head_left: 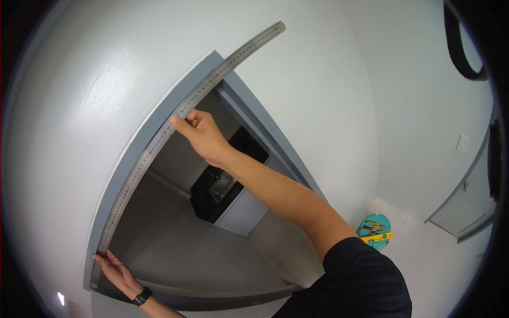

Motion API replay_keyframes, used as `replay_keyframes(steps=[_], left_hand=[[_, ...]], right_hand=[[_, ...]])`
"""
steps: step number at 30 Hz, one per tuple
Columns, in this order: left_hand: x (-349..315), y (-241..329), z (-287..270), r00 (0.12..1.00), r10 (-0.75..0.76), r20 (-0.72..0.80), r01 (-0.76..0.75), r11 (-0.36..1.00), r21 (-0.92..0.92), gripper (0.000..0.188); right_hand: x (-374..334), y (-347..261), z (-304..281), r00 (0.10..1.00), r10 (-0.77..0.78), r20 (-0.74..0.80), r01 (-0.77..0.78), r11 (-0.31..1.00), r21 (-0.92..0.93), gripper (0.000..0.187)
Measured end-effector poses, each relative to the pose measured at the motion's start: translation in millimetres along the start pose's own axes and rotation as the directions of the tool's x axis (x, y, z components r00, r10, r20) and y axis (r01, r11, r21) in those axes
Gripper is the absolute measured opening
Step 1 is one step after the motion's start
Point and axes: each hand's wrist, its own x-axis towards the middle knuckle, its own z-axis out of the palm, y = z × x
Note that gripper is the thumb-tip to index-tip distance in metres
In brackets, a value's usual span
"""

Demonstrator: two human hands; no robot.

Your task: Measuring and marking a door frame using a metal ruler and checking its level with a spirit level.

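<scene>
right grip [204,139] clamps the steel ruler [197,95] against the grey frame [130,159], pencil [195,121] tucked in; left grip's [117,274] closure, can't tell; slack fingers could let that overhanging end swing!

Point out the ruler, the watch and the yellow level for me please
Ruler [193,99], head view: its metal face, near mid-length.
Watch [143,296], head view: its dark face.
Yellow level [382,236], head view: its long side.

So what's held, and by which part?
A steel ruler, held near its middle by the right hand, which also holds a pencil; the left hand is at the ruler's lower end, grip unclear.
</scene>
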Motion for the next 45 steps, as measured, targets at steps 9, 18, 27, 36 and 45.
replay_keyframes(steps=[9,18,27,36,45], left_hand=[[-8,-13,20,0.996,-0.006,0.084,0.010,0.999,-0.046,0.041],[-3,-11,15,0.998,0.054,0.037,-0.054,0.999,-0.004,0.040],[-4,-12,18,0.998,0.067,0.014,-0.067,0.998,-0.010,0.039],[-4,-11,16,0.997,0.072,0.016,-0.072,0.997,-0.026,0.041],[-14,-14,31,0.993,0.079,-0.085,-0.080,0.997,-0.005,0.039]], right_hand=[[-1,3,0,1.000,-0.013,-0.022,0.013,0.999,0.030,0.022],[-1,-1,5,1.000,-0.030,-0.004,0.030,0.999,0.024,0.022],[-4,-11,-1,0.997,0.044,0.055,-0.045,0.999,0.012,0.026],[-2,-9,0,0.996,0.064,0.055,-0.065,0.998,0.013,0.026],[-1,-5,-6,0.995,0.067,0.079,-0.069,0.997,0.020,0.028]])
